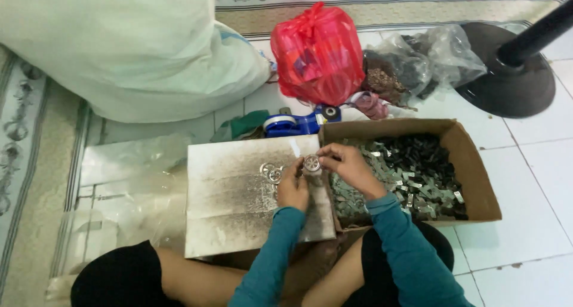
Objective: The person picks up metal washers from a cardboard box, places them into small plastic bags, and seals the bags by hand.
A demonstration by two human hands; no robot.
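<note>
A person sits on the floor (531,181), legs bent, in teal sleeves. Both hands meet just past the knees, over a flat grey board (239,205) that's dirty w/ dark smudges.

The left hand (292,187) is curled shut w/ fingers up, pinching the small round metal piece (311,162) from below. The right hand (349,167) is closed too, its fingertips gripping the same piece from the right side. So the round piece sits between both hands, just above the far edge of the board. It's shiny w/ little holes, like a tiny wheel.

Just left of it, 2 or so more round metal pieces (271,173) lie on the board, touching each other, near the left hand.

To the right of the board is a brown cardboard box (477,181), open on top & full of many small metal bits (412,170), some grey, some black. The right wrist is over its near left part.

Beyond the board: a blue tape roller (298,124) & a green cloth (245,125). Left of the board lies clear plastic sheet (125,181).

Further back: a red plastic bag (316,53), tied at top, a clear bag (412,65) w/ dark stuff in it, & a big pale sack (125,50) at the far left. At the far right is a round black stand base (507,83) w/ a black pole.
</note>
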